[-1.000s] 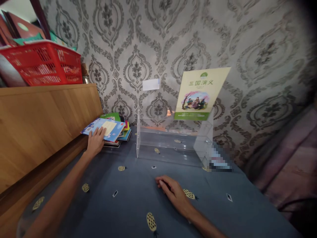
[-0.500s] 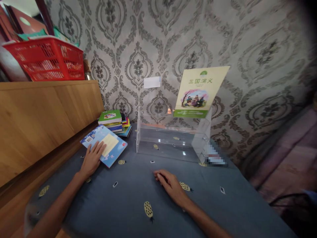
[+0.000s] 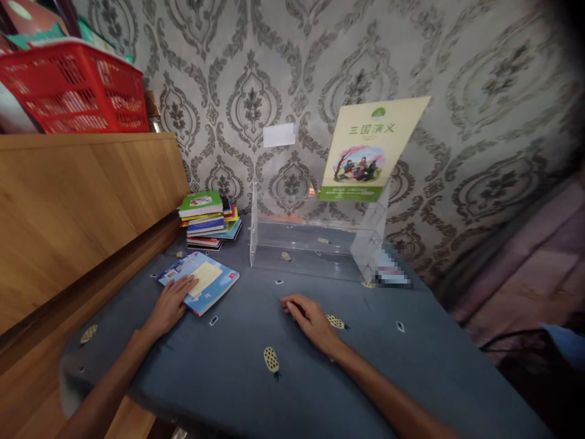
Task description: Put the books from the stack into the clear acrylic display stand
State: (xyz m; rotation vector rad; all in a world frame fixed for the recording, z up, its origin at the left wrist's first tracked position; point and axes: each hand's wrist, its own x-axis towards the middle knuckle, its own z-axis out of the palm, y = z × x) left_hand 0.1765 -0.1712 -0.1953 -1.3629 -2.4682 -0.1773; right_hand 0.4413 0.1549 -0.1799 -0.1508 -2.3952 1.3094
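My left hand [image 3: 170, 303] lies flat on the near edge of a blue book [image 3: 201, 282] that rests on the blue-grey cloth [image 3: 256, 378]. Behind that book, a stack of books [image 3: 208, 219] with a green one on top stands by the wall. My right hand [image 3: 307, 317] rests on the cloth with fingers curled, holding nothing, in front of a clear acrylic rack [image 3: 315, 241]. A green and yellow book [image 3: 368, 152] stands upright at the rack's right end.
A wooden board [image 3: 77, 201] runs along the left, with a red basket [image 3: 77, 88] of items on top. Patterned wallpaper backs the scene, with a white label [image 3: 278, 135] on it. A dark cable [image 3: 512, 341] lies at the right.
My left hand has slid the blue book off the stack and drawn it toward me across the cloth. The right hand has stayed in place.
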